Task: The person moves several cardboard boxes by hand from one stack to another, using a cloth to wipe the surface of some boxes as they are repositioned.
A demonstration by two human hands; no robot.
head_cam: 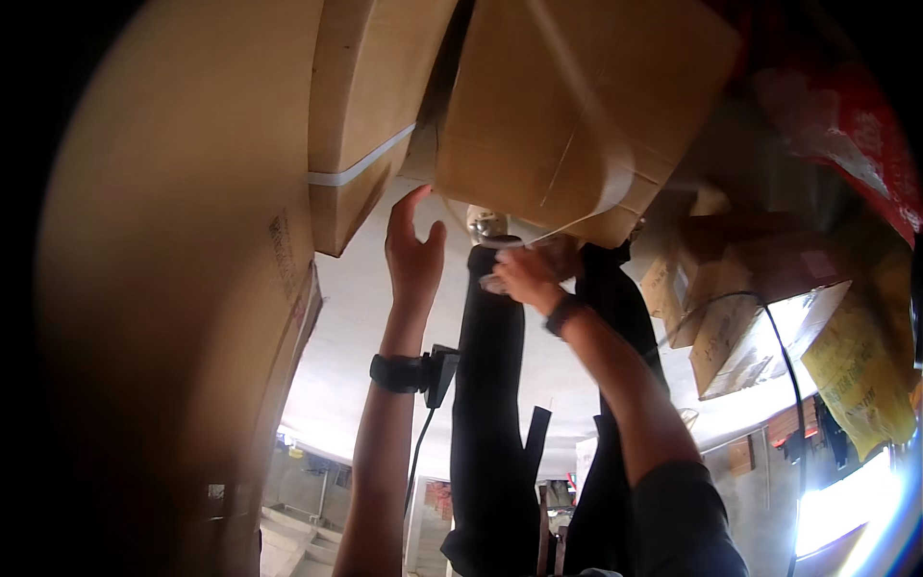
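A brown cardboard carton (562, 108) stands tilted in front of my legs. A pale, thin strap (616, 180) loops loosely over its face, blurred, and runs down to my right hand (530, 274). That hand is closed on the strap just below the carton's lower edge, in front of my dark trousers; its fingers are blurred. My left hand (417, 249) is raised at the carton's lower left corner, thumb and fingers apart, a fingertip at or near the corner. I cannot tell whether it touches. A black device (438, 375) with a cable sits on my left wrist.
At the left rise a large carton (173, 252) and another carton (368, 108) with a white strap round it. Several cartons (750, 324), a yellow sack (858, 382) and red plastic packaging (858, 137) are at the right. A black cable (793, 375) hangs there.
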